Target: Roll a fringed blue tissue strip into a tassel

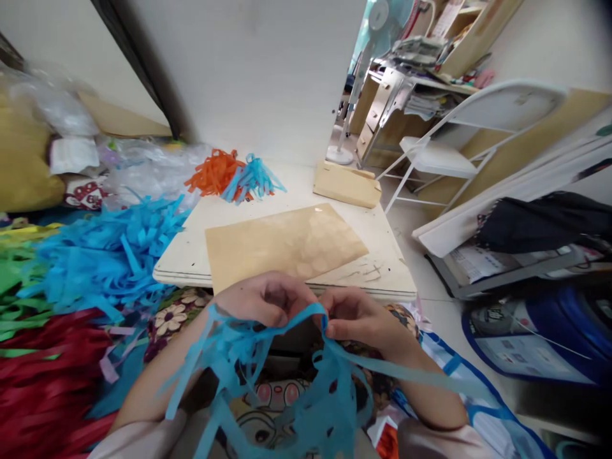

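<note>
The thin, light-blue fringed streamer (342, 382) hides part of the printed cartoon design (277, 394), and its trailing end blurs toward the lower right. Some fingertips of the left hand (265, 299) and right hand (356, 315) are hidden where they meet the streamer. The left hand also covers part of the flat tan paper sheet's (282, 242) near edge. The left edge cuts off the dark-red fringe pile (48, 376) and mustard-yellow bundle (23, 146); the top edge crops the pale standing fan (380, 16). Small print on the rounded dark-blue container (521, 354) is unreadable.
</note>
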Motion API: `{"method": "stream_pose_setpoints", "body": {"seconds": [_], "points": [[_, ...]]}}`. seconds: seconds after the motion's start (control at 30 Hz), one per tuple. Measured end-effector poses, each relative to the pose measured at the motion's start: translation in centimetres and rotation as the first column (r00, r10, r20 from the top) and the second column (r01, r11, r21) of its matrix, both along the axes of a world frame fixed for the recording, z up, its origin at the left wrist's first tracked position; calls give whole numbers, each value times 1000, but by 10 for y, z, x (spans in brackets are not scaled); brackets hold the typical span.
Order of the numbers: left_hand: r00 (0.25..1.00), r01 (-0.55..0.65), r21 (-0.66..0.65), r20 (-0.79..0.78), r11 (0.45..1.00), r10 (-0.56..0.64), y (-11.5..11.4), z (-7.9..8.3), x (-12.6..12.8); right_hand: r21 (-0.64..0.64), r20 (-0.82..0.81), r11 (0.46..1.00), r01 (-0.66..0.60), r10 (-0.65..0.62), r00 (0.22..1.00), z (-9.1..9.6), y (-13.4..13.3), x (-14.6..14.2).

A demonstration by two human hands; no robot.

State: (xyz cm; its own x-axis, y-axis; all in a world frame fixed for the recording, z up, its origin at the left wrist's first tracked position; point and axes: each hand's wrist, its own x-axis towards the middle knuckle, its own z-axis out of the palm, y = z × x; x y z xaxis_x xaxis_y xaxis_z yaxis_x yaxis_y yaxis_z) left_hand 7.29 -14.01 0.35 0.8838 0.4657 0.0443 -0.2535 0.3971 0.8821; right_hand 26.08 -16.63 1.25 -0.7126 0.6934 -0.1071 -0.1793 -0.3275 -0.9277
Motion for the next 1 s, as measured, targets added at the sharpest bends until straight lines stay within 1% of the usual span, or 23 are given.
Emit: {"method": "stream_pose_setpoints", "body": {"seconds": [0.07, 0.17, 0.27, 0.33, 0.43, 0.53, 0.6, 0.67, 0.77, 0.87, 1.0], "points": [[999, 10, 2, 32, 1000, -10, -2, -2, 0, -21, -40, 1000, -18, 17, 999, -1, 0, -1], [991, -67, -4, 113, 998, 67, -4, -6, 6, 1, -124, 1000, -29, 29, 992, -3, 4, -2], [957, -174, -62, 225, 983, 183, -6, -10, 16, 7, -186, 999, 45, -43, 982, -6, 10, -3], [935, -237, -102, 245, 966, 255, -7, -10, 23, 2, -208, 996, 95, -92, 974, -7, 12, -6], [916, -319, -113, 217, 941, 337, -9, -8, 28, 33, -216, 989, 143, -133, 967, -7, 12, -10], [913, -350, -93, 188, 932, 362, -11, -4, 28, 72, -180, 982, 173, -157, 971, -6, 9, -11], [913, -380, -70, 130, 922, 386, -12, -2, 27, 87, -138, 979, 182, -169, 976, -4, 7, -10], [909, -415, -11, 36, 910, 415, -14, 2, 25, 100, -94, 976, 192, -183, 979, -3, 6, -8], [873, -465, 106, -110, 879, 476, -16, 8, 22, 112, -26, 976, 188, -187, 982, -1, 6, -7], [838, -484, 179, -188, 857, 513, -17, 11, 20, 107, 22, 972, 207, -211, 977, 0, 7, -9], [856, -453, 204, -174, 868, 488, -14, 7, 17, 74, 15, 971, 226, -228, 974, -2, 6, -15]]}}
